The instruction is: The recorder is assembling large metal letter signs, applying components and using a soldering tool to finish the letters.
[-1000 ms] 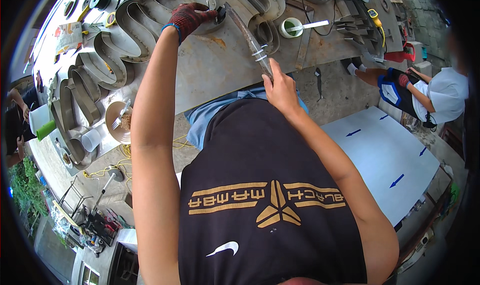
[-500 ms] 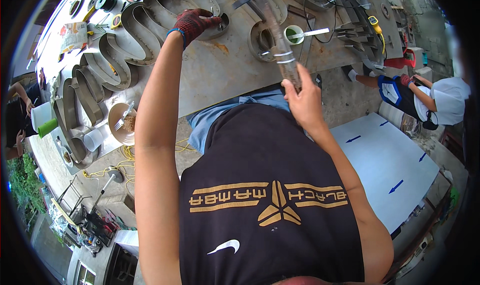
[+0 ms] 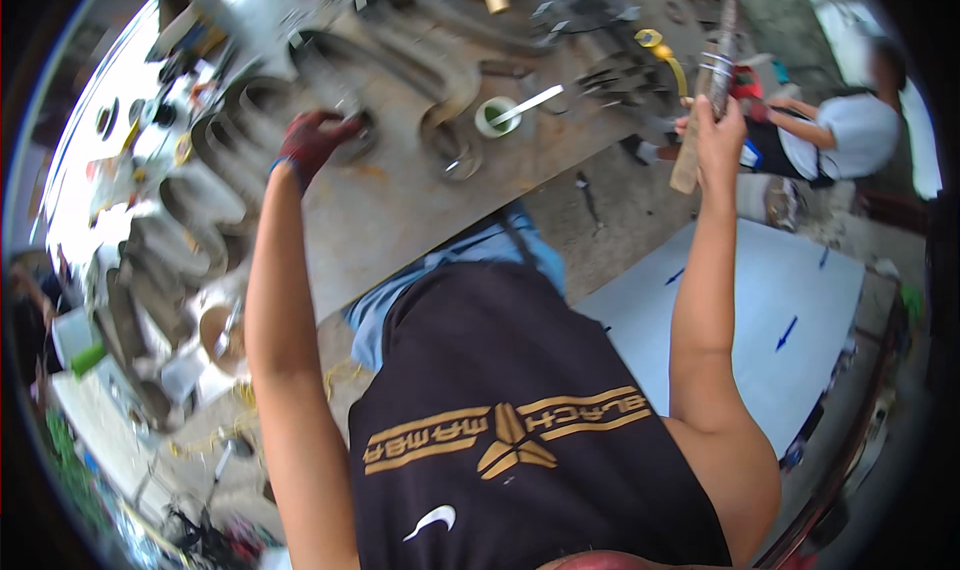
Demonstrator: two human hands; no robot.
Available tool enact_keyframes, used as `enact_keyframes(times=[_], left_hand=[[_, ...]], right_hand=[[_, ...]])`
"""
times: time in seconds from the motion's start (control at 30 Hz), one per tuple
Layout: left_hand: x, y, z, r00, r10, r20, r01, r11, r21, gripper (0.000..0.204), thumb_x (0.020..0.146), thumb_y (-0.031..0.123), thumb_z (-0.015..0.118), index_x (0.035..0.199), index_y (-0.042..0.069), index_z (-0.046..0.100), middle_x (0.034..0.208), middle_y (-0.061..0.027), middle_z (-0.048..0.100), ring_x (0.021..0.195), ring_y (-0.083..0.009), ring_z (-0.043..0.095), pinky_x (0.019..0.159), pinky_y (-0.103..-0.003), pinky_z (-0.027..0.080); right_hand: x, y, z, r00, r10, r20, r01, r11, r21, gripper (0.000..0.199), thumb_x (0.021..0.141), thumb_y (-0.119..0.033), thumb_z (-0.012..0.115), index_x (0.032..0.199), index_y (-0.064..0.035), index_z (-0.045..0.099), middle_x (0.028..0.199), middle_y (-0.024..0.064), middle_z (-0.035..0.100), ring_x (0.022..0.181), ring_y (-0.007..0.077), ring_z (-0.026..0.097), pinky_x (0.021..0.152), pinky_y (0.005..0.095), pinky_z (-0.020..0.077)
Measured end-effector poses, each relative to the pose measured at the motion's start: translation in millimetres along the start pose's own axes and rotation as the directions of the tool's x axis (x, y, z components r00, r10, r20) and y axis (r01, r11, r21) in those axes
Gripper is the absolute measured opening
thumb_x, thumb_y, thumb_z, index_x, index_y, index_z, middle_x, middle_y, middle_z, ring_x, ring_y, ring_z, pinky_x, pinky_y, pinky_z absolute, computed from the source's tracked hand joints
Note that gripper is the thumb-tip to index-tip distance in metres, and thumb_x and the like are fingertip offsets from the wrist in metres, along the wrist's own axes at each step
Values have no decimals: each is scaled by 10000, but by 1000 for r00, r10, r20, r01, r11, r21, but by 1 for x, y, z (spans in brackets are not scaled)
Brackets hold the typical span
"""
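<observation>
So we've swung our bare right hand (image 3: 718, 135) off to the right of the steel plate (image 3: 420, 200), fingers wrapped tight round the long bar tool (image 3: 705, 100), while our gloved left hand (image 3: 312, 142) stays pressed on the plate, fingers curled.

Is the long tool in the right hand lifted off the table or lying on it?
Lifted. The right hand grips the long tool raised beyond the metal table edge, over the floor.
</observation>
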State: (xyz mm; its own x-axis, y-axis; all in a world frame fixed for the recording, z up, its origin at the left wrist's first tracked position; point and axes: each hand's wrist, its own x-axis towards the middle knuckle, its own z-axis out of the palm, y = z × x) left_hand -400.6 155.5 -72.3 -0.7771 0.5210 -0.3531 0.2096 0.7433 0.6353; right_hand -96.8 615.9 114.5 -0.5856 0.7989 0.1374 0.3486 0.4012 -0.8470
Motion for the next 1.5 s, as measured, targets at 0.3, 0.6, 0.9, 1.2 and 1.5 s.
enact_keyframes(times=[0.3, 0.6, 0.9, 1.2, 1.5], left_hand=[[4, -11, 9, 999, -34, -30, 31, 993, -110, 547, 806, 461, 840, 1190, 79, 767, 1245, -211, 676, 1226, -340, 607, 1072, -424, 455], [-3, 0, 6, 994, -65, -91, 62, 997, -36, 511, 798, 447, 860, 1181, 120, 776, 1329, -229, 617, 1294, -376, 558, 1111, -449, 433], [-11, 12, 1, 994, -97, -51, 95, 995, -43, 513, 810, 434, 854, 1206, 122, 760, 1358, -221, 582, 1325, -390, 511, 1143, -458, 398], [-11, 10, 4, 995, -64, -80, 61, 997, -45, 502, 812, 409, 861, 1201, 109, 762, 1342, -221, 601, 1282, -384, 559, 1115, -456, 431], [-11, 9, 3, 993, -87, -78, 85, 996, -29, 503, 806, 408, 867, 1201, 115, 763, 1349, -216, 586, 1300, -377, 541, 1119, -461, 429]], right_hand=[[124, 65, -101, 965, 90, -247, -145, 967, -210, 308, 1002, -155, 603, 1252, 24, 585, 956, 145, 749, 673, 202, 740, 582, 340, 615], [154, 101, -119, 944, 168, -283, -248, 928, -278, 342, 985, -188, 635, 1260, 12, 602, 927, 124, 754, 682, 192, 747, 591, 346, 631], [159, 101, -129, 938, 137, -319, -238, 923, -302, 314, 976, -195, 641, 1247, -40, 610, 902, 81, 741, 668, 173, 732, 570, 332, 599], [168, 94, -137, 930, 129, -345, -253, 904, -345, 365, 974, -216, 639, 1289, -33, 605, 915, 72, 753, 672, 154, 736, 575, 327, 604], [173, 84, -133, 916, 121, -383, -242, 927, -285, 350, 972, -234, 657, 1251, -27, 623, 893, 83, 755, 667, 166, 741, 571, 330, 608]])
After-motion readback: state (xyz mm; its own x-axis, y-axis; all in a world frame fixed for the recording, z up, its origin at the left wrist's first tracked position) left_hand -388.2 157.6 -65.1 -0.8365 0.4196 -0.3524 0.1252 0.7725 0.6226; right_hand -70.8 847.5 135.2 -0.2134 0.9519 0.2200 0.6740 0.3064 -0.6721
